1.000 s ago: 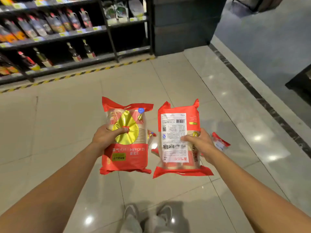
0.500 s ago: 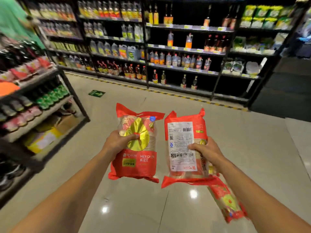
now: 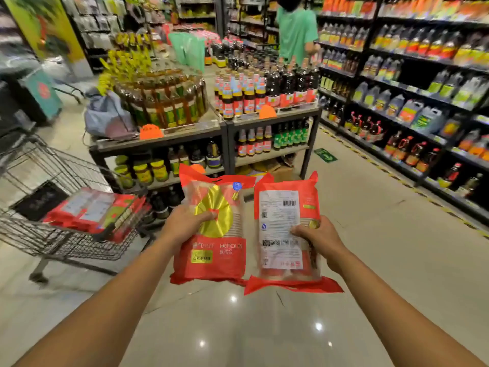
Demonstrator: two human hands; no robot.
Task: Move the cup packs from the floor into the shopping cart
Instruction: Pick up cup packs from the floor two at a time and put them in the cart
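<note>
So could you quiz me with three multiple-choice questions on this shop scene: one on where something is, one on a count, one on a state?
1. Where is the shopping cart?
A. to the person's left
B. to the right
C. straight ahead

2. How many cup packs are held?
A. one
B. two
C. four

3. What faces the camera on the right-hand pack?
A. gold disc
C. barcode label
B. plain red

Answers:
1 A, the wire basket sits at the left edge.
2 B, the left hand grips the left-hand pack and the right hand grips the other.
3 C, a white printed label shows.
</note>
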